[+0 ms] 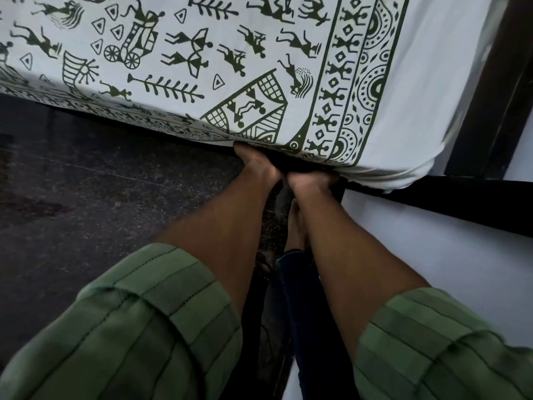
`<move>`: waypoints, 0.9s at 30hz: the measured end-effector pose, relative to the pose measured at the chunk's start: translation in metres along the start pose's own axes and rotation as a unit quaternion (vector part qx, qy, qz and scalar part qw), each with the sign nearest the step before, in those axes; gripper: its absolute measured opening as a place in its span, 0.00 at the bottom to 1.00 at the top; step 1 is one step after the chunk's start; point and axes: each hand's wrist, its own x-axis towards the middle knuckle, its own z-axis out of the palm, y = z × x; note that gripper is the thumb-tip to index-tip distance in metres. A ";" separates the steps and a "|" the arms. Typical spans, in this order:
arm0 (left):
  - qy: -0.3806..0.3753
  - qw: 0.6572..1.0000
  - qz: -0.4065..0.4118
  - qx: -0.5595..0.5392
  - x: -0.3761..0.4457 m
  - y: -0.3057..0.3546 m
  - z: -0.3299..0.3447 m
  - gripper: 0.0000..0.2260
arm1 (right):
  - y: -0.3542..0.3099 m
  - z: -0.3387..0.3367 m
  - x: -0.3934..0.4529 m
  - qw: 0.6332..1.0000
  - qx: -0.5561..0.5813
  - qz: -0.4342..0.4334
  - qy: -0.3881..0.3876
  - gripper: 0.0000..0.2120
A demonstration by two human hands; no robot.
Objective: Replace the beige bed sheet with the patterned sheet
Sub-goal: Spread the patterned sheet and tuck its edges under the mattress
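Note:
The patterned sheet (202,67), white with dark green folk figures and a wide border, lies spread over the mattress and wraps round its near corner. My left hand (253,161) and my right hand (305,177) reach side by side under the mattress edge near that corner. Their fingers are hidden beneath the sheet and mattress, so I cannot tell how they lie. No beige sheet is in view.
A dark wooden bed frame (432,203) runs under the mattress and up the right side (496,90). A white wall (432,249) stands close on the right. Dark speckled floor (101,183) stretches to the left. My feet are below, between my arms.

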 end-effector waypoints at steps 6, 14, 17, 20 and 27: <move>0.096 0.984 -0.009 0.151 0.000 0.002 0.000 0.34 | 0.003 -0.003 0.007 0.943 0.322 0.089 -0.003 0.26; 0.158 0.863 -0.055 0.477 -0.004 0.059 -0.031 0.20 | 0.006 0.043 0.019 0.961 0.243 0.045 0.122 0.23; 0.230 0.905 0.035 0.357 -0.005 0.082 -0.036 0.15 | 0.021 0.050 0.016 0.982 0.170 -0.035 0.075 0.18; 0.262 0.931 0.108 0.231 -0.008 0.113 -0.035 0.15 | 0.037 0.087 0.005 0.931 0.359 0.031 0.054 0.15; 0.273 0.926 0.166 0.200 -0.006 0.167 -0.041 0.18 | 0.052 0.187 -0.041 0.970 0.206 0.089 -0.088 0.13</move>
